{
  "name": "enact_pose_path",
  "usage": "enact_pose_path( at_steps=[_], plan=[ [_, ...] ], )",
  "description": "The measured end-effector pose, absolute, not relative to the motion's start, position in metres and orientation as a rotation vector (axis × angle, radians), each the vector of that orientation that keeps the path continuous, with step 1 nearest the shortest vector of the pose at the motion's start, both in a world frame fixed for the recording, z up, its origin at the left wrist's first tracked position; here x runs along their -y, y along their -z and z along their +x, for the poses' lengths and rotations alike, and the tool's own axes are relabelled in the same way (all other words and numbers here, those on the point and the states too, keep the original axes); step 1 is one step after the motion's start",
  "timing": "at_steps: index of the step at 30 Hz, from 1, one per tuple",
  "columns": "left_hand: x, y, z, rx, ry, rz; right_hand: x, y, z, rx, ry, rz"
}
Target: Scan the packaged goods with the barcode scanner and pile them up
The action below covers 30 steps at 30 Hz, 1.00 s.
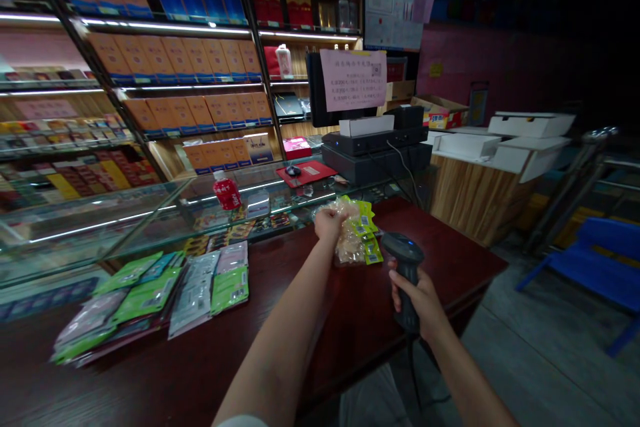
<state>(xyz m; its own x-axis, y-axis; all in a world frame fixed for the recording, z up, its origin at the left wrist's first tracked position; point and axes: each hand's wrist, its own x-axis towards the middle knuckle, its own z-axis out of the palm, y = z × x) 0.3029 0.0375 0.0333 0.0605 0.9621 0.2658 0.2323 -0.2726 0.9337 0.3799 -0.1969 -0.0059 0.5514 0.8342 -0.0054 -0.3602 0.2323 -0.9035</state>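
Observation:
My left hand (329, 223) is closed around a bunch of small clear snack packets (356, 233) with yellow-green labels, held up over the dark red counter (310, 320). My right hand (423, 300) grips the handle of a dark barcode scanner (404, 255), whose head sits just right of the packets and points toward them. The scanner's cable hangs down below my right hand. A spread of flat green, grey and pink packets (155, 293) lies on the counter to the left.
A glass display case (125, 227) with a red-labelled bottle (227, 192) runs behind the counter. A monitor with a pink notice (353, 80) and a till (375, 150) stand at the back. Shelves hold orange and blue boxes. A blue chair (595, 267) stands at the right.

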Motion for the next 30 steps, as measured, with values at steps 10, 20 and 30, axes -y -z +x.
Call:
enact_pose_path(
  at_steps=[10, 20, 30],
  plan=[
    [-0.009, -0.025, 0.219, -0.88, -1.489, 1.175, 0.186, -0.002, 0.352, 0.637, -0.94, -1.104],
    [-0.002, 0.027, 0.134, -0.943, -1.651, 0.83, 0.176, -0.012, 0.297, 0.981, -1.133, -1.174],
    [-0.002, 0.039, 0.131, -0.958, -1.709, 0.879, 0.169, -0.003, 0.284, 0.946, -1.134, -1.243]
  ],
)
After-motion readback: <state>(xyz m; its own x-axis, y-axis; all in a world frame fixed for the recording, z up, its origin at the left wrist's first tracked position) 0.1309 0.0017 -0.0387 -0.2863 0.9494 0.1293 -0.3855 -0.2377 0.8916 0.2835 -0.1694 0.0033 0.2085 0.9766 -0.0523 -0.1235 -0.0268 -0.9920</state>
